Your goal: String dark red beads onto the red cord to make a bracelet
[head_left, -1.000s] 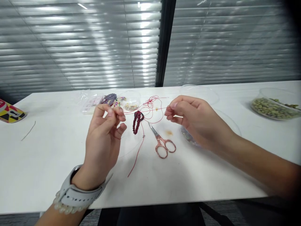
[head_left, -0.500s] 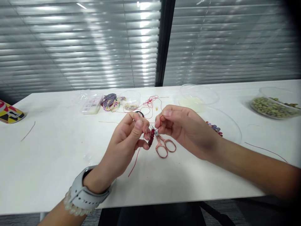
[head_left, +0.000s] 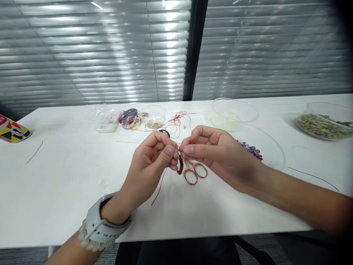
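Observation:
My left hand (head_left: 154,162) is closed, its thumb and fingers pinching a red cord (head_left: 159,189) whose loose end trails down toward the table. A short string of dark red beads (head_left: 180,165) hangs just beside those fingertips. Close against it, my right hand (head_left: 212,151) is also closed, thumb and index finger pinching red cord near the beads. Exactly how the cord runs between the fingertips is hidden. Below and behind the hands lie scissors (head_left: 191,176) with rose-gold handles on the white table (head_left: 82,213).
A tangle of red cord (head_left: 178,117) lies behind the hands. At the back left are a clear compartment box (head_left: 107,123), beaded strands (head_left: 129,117) and a small dish (head_left: 158,110). To the right are loose beads (head_left: 250,149) and a tub of green pods (head_left: 317,127).
My right hand has come slightly down and left, so the fingertips of both hands are closer together. The bead string has shifted a little right and now hangs more upright.

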`<act>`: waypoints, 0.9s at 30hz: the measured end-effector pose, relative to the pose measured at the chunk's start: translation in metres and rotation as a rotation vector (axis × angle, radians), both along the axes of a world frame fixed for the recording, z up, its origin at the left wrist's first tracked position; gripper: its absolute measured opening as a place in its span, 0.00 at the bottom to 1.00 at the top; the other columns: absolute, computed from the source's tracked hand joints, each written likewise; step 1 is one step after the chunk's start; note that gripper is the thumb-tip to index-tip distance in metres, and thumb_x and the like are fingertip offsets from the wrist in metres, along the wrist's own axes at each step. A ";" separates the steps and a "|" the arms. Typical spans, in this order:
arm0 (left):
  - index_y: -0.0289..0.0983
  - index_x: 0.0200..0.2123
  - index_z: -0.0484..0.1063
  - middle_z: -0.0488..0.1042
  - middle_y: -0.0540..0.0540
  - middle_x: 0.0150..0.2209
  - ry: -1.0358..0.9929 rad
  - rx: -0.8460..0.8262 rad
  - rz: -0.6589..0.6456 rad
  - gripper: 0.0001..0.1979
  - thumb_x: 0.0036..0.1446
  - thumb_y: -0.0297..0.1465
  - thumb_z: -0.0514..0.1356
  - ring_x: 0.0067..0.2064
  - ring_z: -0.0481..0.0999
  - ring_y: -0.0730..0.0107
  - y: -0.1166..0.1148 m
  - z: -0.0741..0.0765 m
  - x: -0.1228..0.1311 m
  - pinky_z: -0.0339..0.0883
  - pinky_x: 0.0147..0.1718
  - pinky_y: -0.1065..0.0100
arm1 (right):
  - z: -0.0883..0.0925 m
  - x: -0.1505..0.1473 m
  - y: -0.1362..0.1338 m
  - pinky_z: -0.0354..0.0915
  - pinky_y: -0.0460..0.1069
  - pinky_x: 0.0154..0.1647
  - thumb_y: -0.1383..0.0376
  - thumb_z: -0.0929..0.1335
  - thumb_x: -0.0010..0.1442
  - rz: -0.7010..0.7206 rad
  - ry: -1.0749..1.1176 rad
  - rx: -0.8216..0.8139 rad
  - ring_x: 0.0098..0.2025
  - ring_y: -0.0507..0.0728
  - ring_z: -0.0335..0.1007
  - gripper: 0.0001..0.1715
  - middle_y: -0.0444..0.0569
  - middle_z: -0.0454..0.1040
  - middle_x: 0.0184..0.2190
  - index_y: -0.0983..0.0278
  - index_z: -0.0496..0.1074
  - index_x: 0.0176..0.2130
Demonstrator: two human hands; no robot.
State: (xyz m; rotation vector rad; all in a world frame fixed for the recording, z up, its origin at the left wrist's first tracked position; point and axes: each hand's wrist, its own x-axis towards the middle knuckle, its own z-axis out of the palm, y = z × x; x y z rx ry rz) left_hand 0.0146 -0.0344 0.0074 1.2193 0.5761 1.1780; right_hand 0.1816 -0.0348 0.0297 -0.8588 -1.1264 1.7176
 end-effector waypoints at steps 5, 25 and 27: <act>0.37 0.31 0.66 0.71 0.55 0.25 0.027 0.077 0.014 0.05 0.58 0.28 0.60 0.26 0.70 0.82 0.002 -0.002 0.000 0.68 0.26 0.81 | 0.002 0.001 -0.004 0.65 0.46 0.27 0.67 0.75 0.48 -0.102 -0.164 0.085 0.28 0.51 0.71 0.11 0.43 0.74 0.25 0.64 0.69 0.30; 0.36 0.29 0.70 0.70 0.53 0.25 0.253 0.126 0.191 0.04 0.56 0.28 0.62 0.25 0.70 0.79 0.001 0.003 0.003 0.67 0.26 0.77 | 0.009 0.001 -0.004 0.68 0.44 0.31 0.70 0.70 0.55 -0.022 -0.322 0.417 0.31 0.50 0.73 0.05 0.43 0.77 0.27 0.63 0.78 0.31; 0.36 0.29 0.69 0.70 0.53 0.26 0.261 0.156 0.199 0.05 0.56 0.28 0.61 0.26 0.70 0.79 0.001 0.002 0.002 0.67 0.27 0.76 | 0.009 0.001 -0.003 0.67 0.44 0.28 0.69 0.70 0.54 -0.001 -0.311 0.376 0.29 0.49 0.71 0.04 0.43 0.76 0.26 0.63 0.78 0.31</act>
